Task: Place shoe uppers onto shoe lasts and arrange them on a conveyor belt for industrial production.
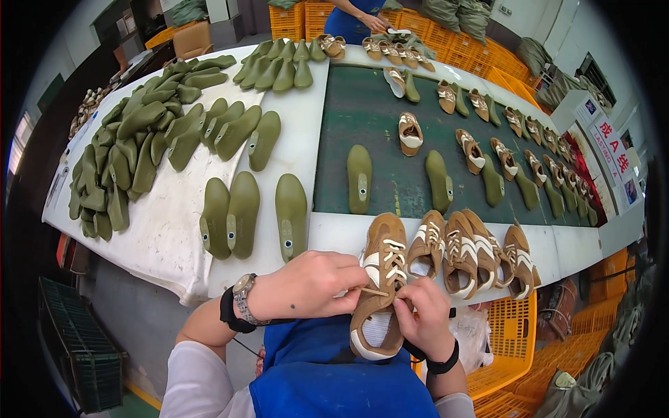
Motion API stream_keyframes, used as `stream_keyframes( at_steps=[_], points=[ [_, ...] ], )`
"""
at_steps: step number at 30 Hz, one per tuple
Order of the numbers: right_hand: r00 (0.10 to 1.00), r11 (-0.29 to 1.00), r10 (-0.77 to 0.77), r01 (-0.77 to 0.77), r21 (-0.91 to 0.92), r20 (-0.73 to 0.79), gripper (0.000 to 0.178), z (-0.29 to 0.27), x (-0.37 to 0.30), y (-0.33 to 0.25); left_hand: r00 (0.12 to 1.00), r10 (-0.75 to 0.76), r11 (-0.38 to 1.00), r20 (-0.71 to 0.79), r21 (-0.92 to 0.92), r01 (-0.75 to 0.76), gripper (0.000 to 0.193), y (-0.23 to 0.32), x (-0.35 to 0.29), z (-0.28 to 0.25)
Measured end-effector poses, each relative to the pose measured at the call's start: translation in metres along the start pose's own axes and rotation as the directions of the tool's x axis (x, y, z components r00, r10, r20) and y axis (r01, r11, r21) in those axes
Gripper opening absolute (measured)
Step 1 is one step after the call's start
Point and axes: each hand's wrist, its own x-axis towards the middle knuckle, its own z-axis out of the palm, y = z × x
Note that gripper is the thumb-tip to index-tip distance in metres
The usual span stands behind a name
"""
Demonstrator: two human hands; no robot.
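Note:
In front of my blue apron a brown sneaker [383, 240] with white stripes and white laces stands toe-away, leaning against the table's near edge. My left hand [317, 285] is closed in a pinch on a tan lace end [375, 291] at the top of the lacing. On the other side of the shoe opening, my right hand [426, 317] also pinches, apparently on the shoelace; its fingertips partly hide what they grip. A pale insole [377, 327] shows inside the shoe. Right of it, several matching sneakers [460, 254] line the table edge.
Green shoe lasts [132, 132] lie heaped at the left, with more in rows. A dark green belt [334, 139] carries shoes and lasts. A yellow crate [512, 341] stands below right. Across the table a person in blue [348, 24] works near more shoes.

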Motion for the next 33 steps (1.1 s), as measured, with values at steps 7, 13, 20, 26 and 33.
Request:
stream_keyframes(
  at_steps=[7,13,20,26,33],
  points=[
    [1.0,1.0,-0.006,0.006,0.026,-0.016,0.016,0.002,0.001,0.001,0.989,-0.145,0.964,-0.042,-0.23,0.131,0.009,0.004,-0.003,0.0],
    [0.999,0.999,0.013,-0.01,0.05,-0.05,0.016,0.006,0.0,0.001,0.98,-0.174,0.965,-0.093,-0.214,0.151,0.01,-0.005,-0.006,0.005],
    [0.999,0.998,0.028,-0.025,0.053,-0.039,0.016,0.01,-0.001,0.004,0.964,-0.256,0.926,-0.069,-0.305,0.224,0.013,-0.002,-0.002,0.022],
    [0.997,0.997,0.056,-0.054,0.055,-0.047,0.016,0.01,-0.002,0.005,0.988,-0.15,0.949,-0.046,-0.288,0.131,0.009,-0.01,-0.001,0.027],
    [0.998,0.997,0.054,-0.051,0.065,-0.035,0.015,0.008,-0.001,0.003,0.933,-0.349,0.668,0.091,-0.674,0.316,0.019,-0.02,-0.009,0.023]
  ],
)
